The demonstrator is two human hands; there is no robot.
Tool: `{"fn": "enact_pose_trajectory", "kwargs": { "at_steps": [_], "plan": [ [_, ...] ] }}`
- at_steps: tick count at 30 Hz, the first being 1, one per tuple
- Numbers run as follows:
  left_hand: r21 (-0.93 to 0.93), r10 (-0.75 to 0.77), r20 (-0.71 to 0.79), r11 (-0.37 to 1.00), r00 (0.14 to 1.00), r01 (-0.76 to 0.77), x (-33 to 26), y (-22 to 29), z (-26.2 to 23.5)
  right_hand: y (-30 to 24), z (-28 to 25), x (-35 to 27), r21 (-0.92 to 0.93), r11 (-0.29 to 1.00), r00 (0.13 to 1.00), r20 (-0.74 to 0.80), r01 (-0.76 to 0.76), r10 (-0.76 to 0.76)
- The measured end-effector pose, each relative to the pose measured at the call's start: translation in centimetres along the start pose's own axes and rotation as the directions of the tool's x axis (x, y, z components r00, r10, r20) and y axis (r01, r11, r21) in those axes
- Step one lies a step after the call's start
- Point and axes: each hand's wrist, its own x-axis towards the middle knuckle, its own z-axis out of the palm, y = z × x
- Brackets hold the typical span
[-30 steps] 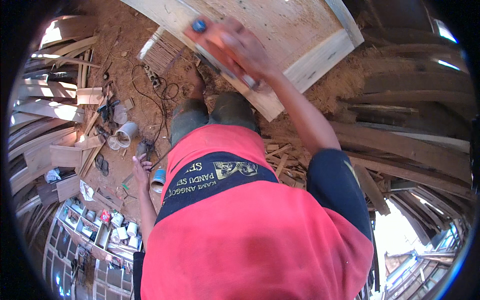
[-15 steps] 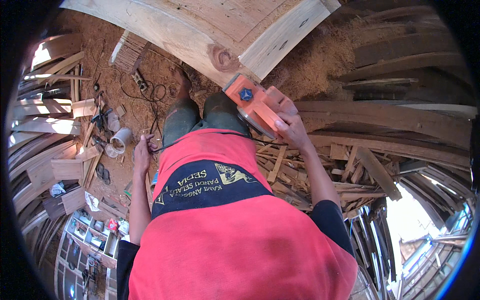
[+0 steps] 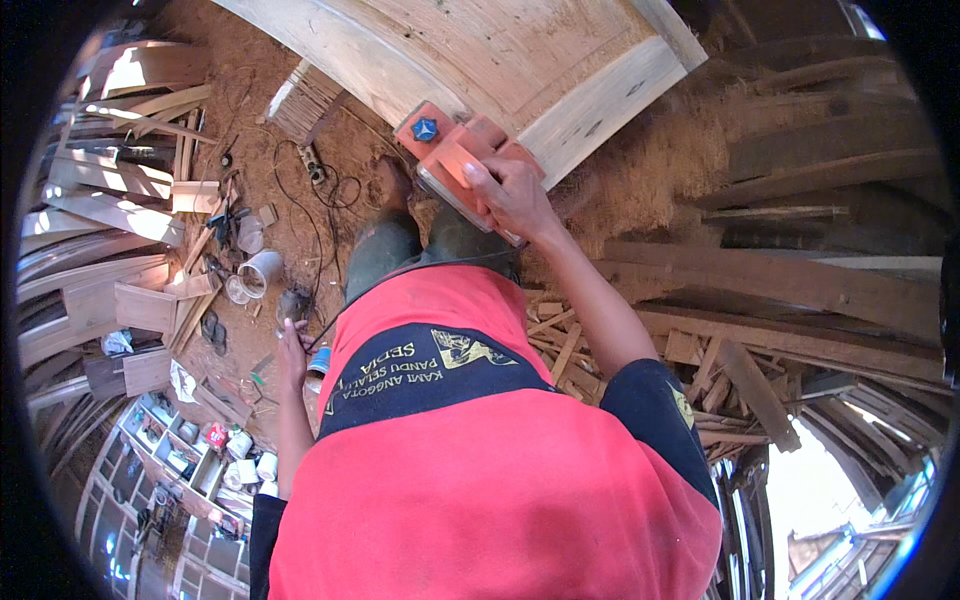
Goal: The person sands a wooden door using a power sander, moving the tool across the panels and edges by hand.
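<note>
My right hand [image 3: 515, 198] is wrapped round the handle of an orange electric planer [image 3: 455, 150] with a blue star-shaped knob at its front. The planer lies over the near edge of a pale wooden panel [image 3: 590, 105], by its near corner; whether its sole touches the wood is hidden. Low at my left side, my left hand [image 3: 291, 350] has its fingers closed on a thin black power cord [image 3: 335, 318]. That cord runs across my lap toward the planer.
Sawdust covers the floor [image 3: 650, 150]. Stacked planks [image 3: 790, 280] stand at right, more boards [image 3: 110, 250] at left. A white bucket [image 3: 262, 272], looping cables [image 3: 335, 190] and a slatted wooden piece [image 3: 303, 105] lie at left. A shelf unit [image 3: 190, 455] with containers stands at lower left.
The planer and my right hand have shifted left and a little forward along the panel's edge. My left hand has dropped back toward my side. The whole view has shifted as well.
</note>
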Motion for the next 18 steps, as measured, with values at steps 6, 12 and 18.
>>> {"fn": "enact_pose_trajectory", "kwargs": {
  "at_steps": [6,12,18],
  "plan": [
    [-0.077,-0.082,-0.067,0.994,0.994,0.077,-1.3,-1.0,0.5,-2.8,2.8,6.9,-0.061,0.995,0.997,-0.021,0.074,-0.075],
    [-0.192,-0.112,-0.119,0.977,0.987,0.088,-1.5,-0.8,0.9,-6.1,5.8,13.7,0.038,0.991,0.991,-0.034,0.130,-0.129],
    [-0.218,-0.136,-0.117,0.970,0.984,0.108,-0.6,-2.0,0.3,-10.5,8.6,20.3,0.109,0.986,0.992,0.003,0.123,-0.124]
  ]
}}
